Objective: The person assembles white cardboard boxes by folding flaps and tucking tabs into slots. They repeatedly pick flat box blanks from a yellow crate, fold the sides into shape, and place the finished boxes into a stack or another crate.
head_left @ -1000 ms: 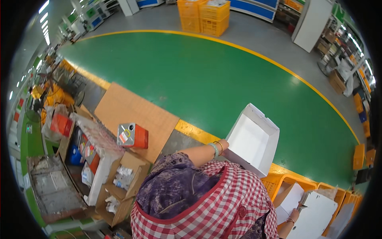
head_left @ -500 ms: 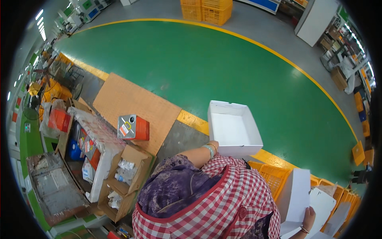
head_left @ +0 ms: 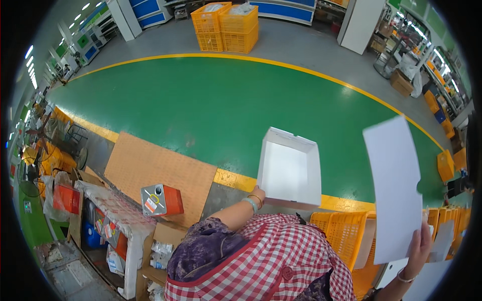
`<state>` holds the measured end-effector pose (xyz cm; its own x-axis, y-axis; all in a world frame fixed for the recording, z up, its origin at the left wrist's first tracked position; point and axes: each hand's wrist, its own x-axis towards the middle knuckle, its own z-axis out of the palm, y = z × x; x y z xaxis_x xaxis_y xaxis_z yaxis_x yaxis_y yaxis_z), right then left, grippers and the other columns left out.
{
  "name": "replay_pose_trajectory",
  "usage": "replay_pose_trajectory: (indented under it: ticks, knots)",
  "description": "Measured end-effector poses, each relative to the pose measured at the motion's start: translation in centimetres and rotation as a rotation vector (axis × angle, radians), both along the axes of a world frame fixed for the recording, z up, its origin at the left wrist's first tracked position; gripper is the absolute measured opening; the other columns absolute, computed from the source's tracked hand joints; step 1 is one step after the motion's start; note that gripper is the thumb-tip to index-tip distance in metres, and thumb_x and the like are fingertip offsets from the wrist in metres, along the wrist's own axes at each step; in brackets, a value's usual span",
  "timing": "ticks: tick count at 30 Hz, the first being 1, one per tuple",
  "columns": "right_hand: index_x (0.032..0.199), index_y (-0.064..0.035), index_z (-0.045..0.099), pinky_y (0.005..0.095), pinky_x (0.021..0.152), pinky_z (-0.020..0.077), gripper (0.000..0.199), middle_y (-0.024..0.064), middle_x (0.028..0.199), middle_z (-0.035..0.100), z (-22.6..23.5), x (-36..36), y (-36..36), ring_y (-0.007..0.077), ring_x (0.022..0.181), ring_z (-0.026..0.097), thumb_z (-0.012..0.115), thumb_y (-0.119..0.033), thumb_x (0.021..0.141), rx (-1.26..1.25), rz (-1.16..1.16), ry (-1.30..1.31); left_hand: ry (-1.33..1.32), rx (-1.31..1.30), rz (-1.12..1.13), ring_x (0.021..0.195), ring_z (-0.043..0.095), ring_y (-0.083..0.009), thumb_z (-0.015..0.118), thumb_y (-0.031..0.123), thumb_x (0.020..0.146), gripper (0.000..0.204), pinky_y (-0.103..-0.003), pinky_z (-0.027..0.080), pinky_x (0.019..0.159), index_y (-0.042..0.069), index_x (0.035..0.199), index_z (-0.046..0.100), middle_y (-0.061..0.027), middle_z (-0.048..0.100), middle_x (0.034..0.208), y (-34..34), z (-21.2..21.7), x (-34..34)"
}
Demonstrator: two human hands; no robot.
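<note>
My left hand (head_left: 257,194) grips the near left corner of a shallow white cardboard box (head_left: 290,198), whose open top faces me. Nothing lies inside the box. Off to the right, my right hand (head_left: 420,247) has its fingers closed on the lower edge of a white cardboard sheet (head_left: 394,185). The sheet stands nearly upright, slightly bowed, with a small notch in its right edge. It is apart from the box. Below it, more white sheets (head_left: 436,278) lie by the yellow crates.
Yellow plastic crates (head_left: 346,228) stand close on my right. To the left, a red metal can (head_left: 173,200) sits on a flat brown cardboard (head_left: 160,165). Nearer are a foam-lined container (head_left: 133,251) and an open carton (head_left: 168,233). Stacked yellow crates (head_left: 240,42) stand far across the green floor.
My right hand has raised the white sheet from beside the crates, up and to the right. The box stays in my left hand, slightly turned. The view has tilted upward.
</note>
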<state>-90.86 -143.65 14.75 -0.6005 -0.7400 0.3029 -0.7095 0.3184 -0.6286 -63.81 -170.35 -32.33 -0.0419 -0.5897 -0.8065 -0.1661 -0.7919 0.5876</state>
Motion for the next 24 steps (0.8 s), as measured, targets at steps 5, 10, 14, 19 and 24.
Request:
replay_pose_trajectory:
  ticks: [5, 10, 14, 19, 24]
  knots:
    - [0.112, 0.0039, 0.055, 0.0278, 0.077, 0.0455, 0.027, 0.0093, 0.092, 0.062, -4.6, 2.2, -5.9, 0.0178, 0.086, 0.058, 0.054, -0.006, 0.087, -0.204, 0.227, 0.153, 0.340, 0.032, -0.251, 0.086, 0.063, -0.0334, 0.038, 0.001, 0.080, 0.051, -0.044, 0.055, 0.059, 0.009, 0.130, 0.039, -0.0172, 0.056, 0.111, -2.1, 3.2, 0.4]
    - [0.102, -0.0075, 0.060, 0.0374, 0.061, 0.0456, 0.030, 0.0092, 0.070, 0.056, -11.3, 7.6, -13.3, 0.0281, 0.069, 0.055, 0.062, 0.000, 0.073, 0.120, 0.674, 0.518, 0.425, 0.003, -0.217, 0.082, 0.064, -0.0341, 0.042, 0.004, 0.081, 0.045, -0.042, 0.057, 0.058, 0.011, 0.126, 0.043, -0.0161, 0.060, 0.103, -3.3, 4.5, 1.4]
    - [0.094, -0.0079, 0.060, 0.0377, 0.061, 0.0457, 0.020, 0.0085, 0.070, 0.057, -20.1, 8.5, -16.0, 0.0264, 0.068, 0.055, 0.062, -0.006, 0.074, 0.142, 0.728, 0.505, 0.467, 0.026, -0.197, 0.096, 0.060, -0.0359, 0.043, 0.007, 0.086, 0.040, -0.045, 0.058, 0.070, 0.001, 0.126, 0.041, -0.0191, 0.056, 0.113, -4.2, 8.6, 4.2]
    - [0.092, -0.0085, 0.061, 0.0367, 0.062, 0.0462, 0.018, 0.0087, 0.073, 0.058, -21.6, 9.2, -17.5, 0.0265, 0.070, 0.056, 0.061, -0.005, 0.074, 0.104, 0.747, 0.380, 0.414, -0.029, -0.127, 0.097, 0.060, -0.0348, 0.042, 0.012, 0.090, 0.036, -0.045, 0.056, 0.077, 0.002, 0.125, 0.045, -0.0167, 0.053, 0.120, -3.3, 9.0, 6.8]
    - [0.092, -0.0080, 0.061, 0.0372, 0.064, 0.0461, 0.020, 0.0082, 0.074, 0.059, -20.4, 8.9, -17.5, 0.0271, 0.071, 0.056, 0.061, -0.003, 0.072, 0.043, 0.730, 0.427, 0.422, -0.094, -0.045, 0.097, 0.061, -0.0291, 0.042, 0.021, 0.093, 0.032, -0.040, 0.056, 0.075, 0.005, 0.119, 0.049, -0.0146, 0.057, 0.115, -3.1, 7.1, 7.7]
